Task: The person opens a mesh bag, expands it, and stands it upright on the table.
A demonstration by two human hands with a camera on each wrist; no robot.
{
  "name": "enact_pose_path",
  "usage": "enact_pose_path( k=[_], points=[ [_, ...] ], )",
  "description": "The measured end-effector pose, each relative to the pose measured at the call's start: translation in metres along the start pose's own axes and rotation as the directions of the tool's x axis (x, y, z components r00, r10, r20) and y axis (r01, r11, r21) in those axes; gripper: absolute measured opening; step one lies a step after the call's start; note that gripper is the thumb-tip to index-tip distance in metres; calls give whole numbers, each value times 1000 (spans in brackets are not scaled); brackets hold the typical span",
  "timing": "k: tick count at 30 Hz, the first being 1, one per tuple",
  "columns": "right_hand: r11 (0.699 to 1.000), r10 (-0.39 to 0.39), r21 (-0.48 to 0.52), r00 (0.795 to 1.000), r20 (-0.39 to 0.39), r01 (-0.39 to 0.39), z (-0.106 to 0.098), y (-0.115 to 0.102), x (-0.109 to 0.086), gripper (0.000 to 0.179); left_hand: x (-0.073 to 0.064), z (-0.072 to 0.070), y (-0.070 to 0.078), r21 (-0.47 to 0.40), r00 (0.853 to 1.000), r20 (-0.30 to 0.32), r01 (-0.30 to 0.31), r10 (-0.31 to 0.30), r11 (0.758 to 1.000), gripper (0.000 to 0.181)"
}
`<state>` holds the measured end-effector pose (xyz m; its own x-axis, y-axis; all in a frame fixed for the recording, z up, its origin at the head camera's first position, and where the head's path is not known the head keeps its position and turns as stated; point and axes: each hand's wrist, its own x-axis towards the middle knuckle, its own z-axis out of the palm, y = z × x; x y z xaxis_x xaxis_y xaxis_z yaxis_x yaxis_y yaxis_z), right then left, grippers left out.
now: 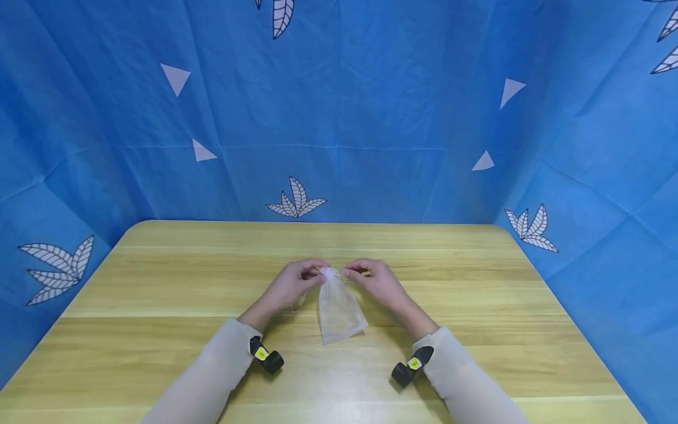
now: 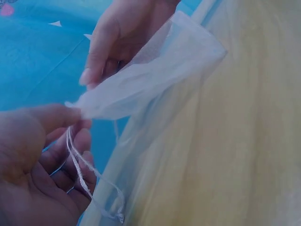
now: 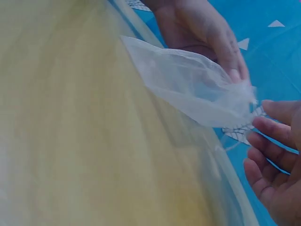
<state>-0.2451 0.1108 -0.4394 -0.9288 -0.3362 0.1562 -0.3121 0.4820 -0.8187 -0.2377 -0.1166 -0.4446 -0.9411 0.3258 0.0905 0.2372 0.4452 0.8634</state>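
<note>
A small sheer white drawstring pouch [image 1: 339, 309] hangs between the two hands over the wooden table, its neck gathered at the top and its wide end toward the person. My left hand [image 1: 296, 282] pinches the gathered neck between thumb and forefinger. From that side a white cord loop [image 2: 96, 181] dangles below the fingers. On the other side of the neck is my right hand [image 1: 378, 284], its fingers loosely bent and thumb tip apart from the forefinger [image 3: 273, 130], right beside the pouch's top. A second thin cord [image 3: 230, 147] hangs near these fingertips.
The light wooden table [image 1: 159, 347] spreads out around both hands. A blue curtain [image 1: 339, 118] with white leaf and triangle prints stands behind it and along both sides. Black wrist cameras [image 1: 405, 374] are strapped over the pale sleeves [image 1: 206, 377].
</note>
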Motion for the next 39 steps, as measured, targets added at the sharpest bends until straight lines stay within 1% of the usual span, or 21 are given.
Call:
enact_pose_path(
  k=[4,6,8,10,14,17,20,25,27,30,34,39],
  points=[
    [1000,6,18,1000,14,-6,6,-2,-1,20,-1,4,2,32,999,16,-34,33,999,28],
    [999,14,31,1000,20,-15,10,-2,-1,19,-2,7,3,29,999,20,-36,36,999,28],
    [999,27,45,999,22,-28,12,-2,-1,18,-2,9,4,-3,1000,19,-16,16,1000,28],
    [997,45,65,999,16,-46,14,-2,-1,17,-2,10,3,-48,1000,9,19,-18,999,29],
    [992,68,106,998,9,-69,16,-3,-1,17,-1,13,0,-151,995,-14,99,-102,984,28],
    [987,79,137,997,10,-80,17,-3,-1,17,0,13,-2,-206,992,-21,121,-127,971,24],
    [981,91,173,996,10,-92,18,-2,-1,16,0,14,-2,-231,991,-32,122,-133,965,21],
    [971,118,211,993,3,-116,18,-1,0,12,-1,14,-2,-203,988,-83,113,-132,973,19],
    [970,124,210,992,3,-122,18,0,0,12,0,14,-2,-181,986,-104,113,-133,977,17],
    [968,127,216,992,2,-125,18,1,0,12,0,14,-4,-133,985,-127,103,-119,986,16],
    [958,136,253,991,1,-131,17,1,1,11,1,14,-5,-67,987,-132,80,-88,995,15],
    [951,150,273,989,1,-145,15,2,2,11,1,12,-5,-20,986,-143,77,-79,997,13]
  ],
)
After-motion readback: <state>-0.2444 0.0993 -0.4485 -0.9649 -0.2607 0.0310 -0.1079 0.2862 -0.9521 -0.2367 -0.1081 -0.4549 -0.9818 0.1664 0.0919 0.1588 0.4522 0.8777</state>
